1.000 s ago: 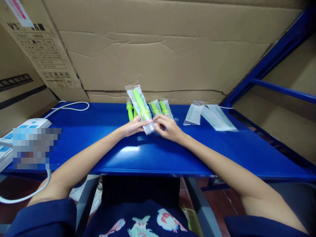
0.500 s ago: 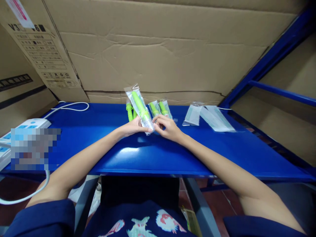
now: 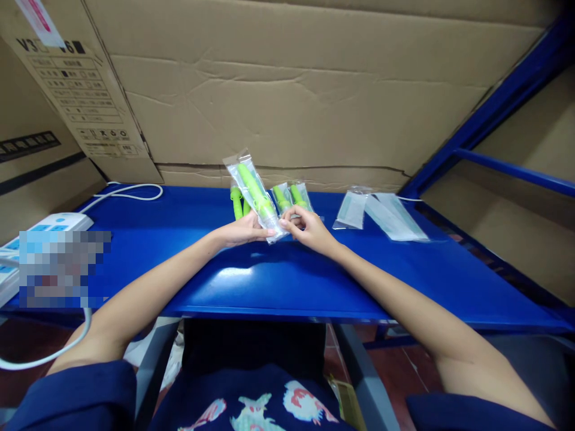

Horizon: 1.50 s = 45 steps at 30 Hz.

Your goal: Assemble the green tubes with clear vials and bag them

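Note:
My left hand (image 3: pixel 242 231) is closed around the lower part of a clear plastic packet (image 3: pixel 256 193), its thumb lying across the near end. Inside the packet is a bright green, tube-shaped item with a pale, clear-looking end; its exact kind I cannot make out. The packet tilts up and away to the left, above the blue table. At its lower right corner, my right hand (image 3: pixel 311 232) pinches the film between thumb and fingers. Behind the left hand, loose green tube-shaped items (image 3: pixel 236 206) are partly hidden. Two more bagged green items (image 3: pixel 282 197) lie just behind my right hand.
Flat clear sleeves with pale strips (image 3: pixel 395 216) lie on the right of the blue table (image 3: pixel 251 293). A white power strip (image 3: pixel 67 224) with a cable stands at the left, beside a blurred patch. Cardboard (image 3: pixel 287 114) walls the back; a blue metal frame (image 3: pixel 489 96) rises at right.
My right hand has shifted slightly to the right, and the packet's lower corner stretches out with it. The left hand keeps its hold, nearly still.

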Each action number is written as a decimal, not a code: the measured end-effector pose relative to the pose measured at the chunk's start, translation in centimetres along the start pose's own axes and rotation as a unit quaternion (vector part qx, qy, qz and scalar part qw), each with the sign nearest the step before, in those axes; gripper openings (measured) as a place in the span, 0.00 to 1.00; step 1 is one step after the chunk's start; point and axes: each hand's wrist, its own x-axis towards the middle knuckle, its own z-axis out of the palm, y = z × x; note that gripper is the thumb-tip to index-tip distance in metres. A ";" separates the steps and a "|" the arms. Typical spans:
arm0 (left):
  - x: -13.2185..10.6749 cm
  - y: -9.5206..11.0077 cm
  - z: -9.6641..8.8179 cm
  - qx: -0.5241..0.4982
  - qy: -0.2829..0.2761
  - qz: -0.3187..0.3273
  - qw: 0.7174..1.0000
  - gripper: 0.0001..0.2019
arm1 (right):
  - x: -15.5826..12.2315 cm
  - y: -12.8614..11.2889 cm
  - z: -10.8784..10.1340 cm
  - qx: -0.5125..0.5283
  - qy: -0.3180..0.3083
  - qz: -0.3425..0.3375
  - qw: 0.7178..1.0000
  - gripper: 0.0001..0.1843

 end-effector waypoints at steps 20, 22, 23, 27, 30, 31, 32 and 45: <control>0.4 0.3 -0.8 0.160 -0.033 0.029 0.986 0.31 | -0.1 -0.7 0.6 0.067 -0.090 0.069 0.991 0.32; 0.3 0.4 -0.4 0.167 -0.018 0.020 0.986 0.31 | -0.1 -1.0 0.5 0.022 -0.086 0.048 0.995 0.31; 0.3 0.4 -0.1 0.174 -0.008 0.019 0.985 0.31 | -0.1 -1.1 0.5 -0.007 -0.080 0.029 0.996 0.30; 0.2 0.4 1.1 0.205 0.031 0.031 0.978 0.31 | -0.1 -0.9 0.6 -0.112 -0.037 -0.045 0.992 0.24; 0.1 0.4 1.7 0.207 0.049 0.047 0.976 0.30 | -0.1 -0.6 0.8 -0.146 -0.027 -0.054 0.987 0.20; 0.1 0.4 1.8 0.204 0.055 0.050 0.976 0.30 | -0.2 -0.5 0.8 -0.148 -0.025 -0.056 0.987 0.20; 0.1 0.4 1.9 0.197 0.062 0.050 0.977 0.30 | -0.2 -0.4 0.9 -0.149 -0.022 -0.057 0.987 0.20; -0.4 0.9 2.2 0.120 0.050 0.061 0.990 0.33 | -0.2 -1.4 0.4 0.079 -0.083 0.098 0.989 0.34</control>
